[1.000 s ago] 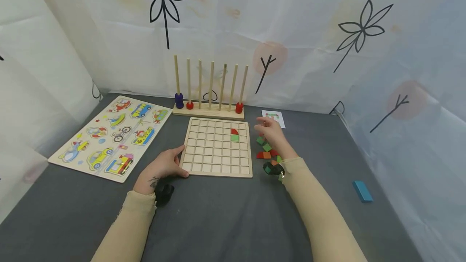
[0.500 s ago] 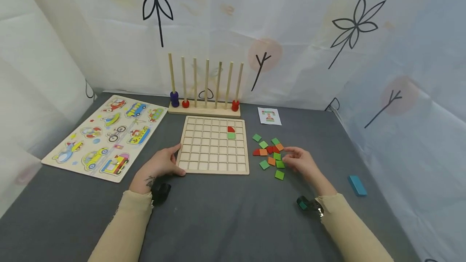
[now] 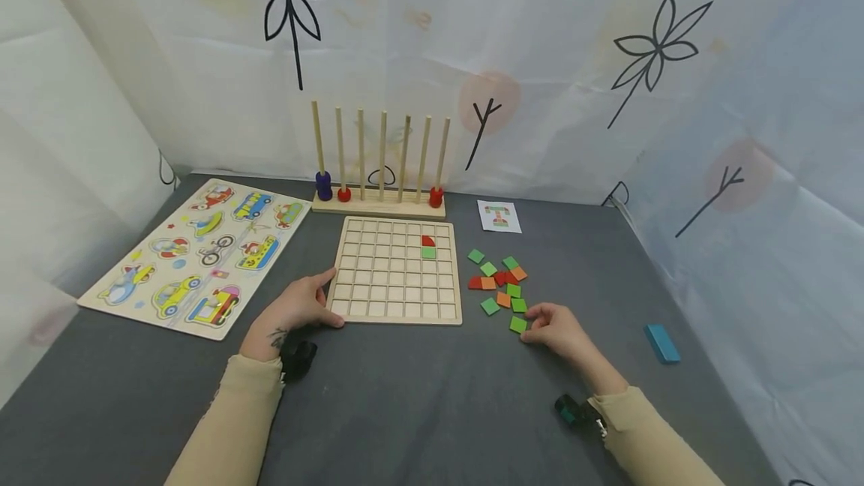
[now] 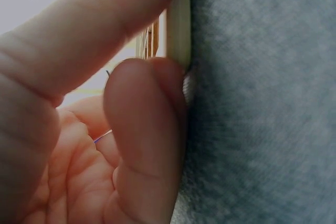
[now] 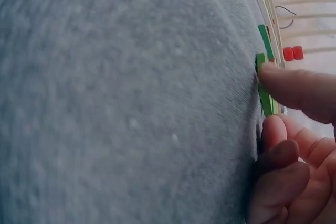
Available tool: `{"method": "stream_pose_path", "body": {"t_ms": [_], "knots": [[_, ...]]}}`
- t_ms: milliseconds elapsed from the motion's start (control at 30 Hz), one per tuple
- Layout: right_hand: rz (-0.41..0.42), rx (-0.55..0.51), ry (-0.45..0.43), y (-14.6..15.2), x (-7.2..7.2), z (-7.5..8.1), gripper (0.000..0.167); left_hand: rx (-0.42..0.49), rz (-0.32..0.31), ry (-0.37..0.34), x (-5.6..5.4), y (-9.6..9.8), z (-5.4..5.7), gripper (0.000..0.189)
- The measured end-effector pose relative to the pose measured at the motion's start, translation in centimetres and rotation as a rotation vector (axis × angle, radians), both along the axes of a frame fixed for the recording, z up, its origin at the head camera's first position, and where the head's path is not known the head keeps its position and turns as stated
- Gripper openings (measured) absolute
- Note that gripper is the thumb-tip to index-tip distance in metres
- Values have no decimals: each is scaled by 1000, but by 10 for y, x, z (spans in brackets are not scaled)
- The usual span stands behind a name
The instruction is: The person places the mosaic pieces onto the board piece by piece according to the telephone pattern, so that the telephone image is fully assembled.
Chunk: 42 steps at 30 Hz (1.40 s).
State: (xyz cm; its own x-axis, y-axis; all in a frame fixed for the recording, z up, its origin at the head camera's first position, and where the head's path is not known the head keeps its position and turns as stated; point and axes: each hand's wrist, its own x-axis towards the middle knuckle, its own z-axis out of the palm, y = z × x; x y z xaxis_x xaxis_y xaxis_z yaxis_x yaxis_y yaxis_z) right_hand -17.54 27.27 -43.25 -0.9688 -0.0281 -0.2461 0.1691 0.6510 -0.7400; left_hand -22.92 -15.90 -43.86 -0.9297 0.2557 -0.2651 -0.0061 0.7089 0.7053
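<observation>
Right hand [image 3: 559, 332]: pinching nearest green tile [image 3: 517, 325]
Left hand [image 3: 297, 306]: gripping near-left corner of wooden grid board [image 3: 396, 276]
Green tile: right of board, just left of right hand

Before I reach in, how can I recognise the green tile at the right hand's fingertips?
Find the gridded wooden board; right of it lies a cluster of coloured tiles. At the cluster's near end, by the right hand, is the green tile. Of these, it lies nearest the head camera.

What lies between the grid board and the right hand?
Loose green, orange and red tiles on the grey cloth, as the head view shows.
</observation>
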Motion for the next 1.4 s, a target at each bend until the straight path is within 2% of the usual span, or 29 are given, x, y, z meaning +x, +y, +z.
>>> {"method": "stream_pose_path", "body": {"t_ms": [167,400,567,767,867,1033,1400], "knots": [[13,46,27,-4,-1,-1,30,8,6,-7,1,0,0,103],[26,8,56,-16,-10,6,26,12,14,-8,1,0,0,103],[-15,-139,105,-39,-28,13,30,11,23,-16,-1,0,0,103],[-29,-417,162,-75,-53,17,32,15,50,-56,-1,0,-1,104],[-25,-485,169,-91,-68,18,31,12,42,-42,-1,0,-1,103],[-32,-482,168,-115,-90,17,30,8,15,5,1,0,-2,101],[7,-386,109,-147,-132,19,33,6,27,8,1,0,-4,101]]}}
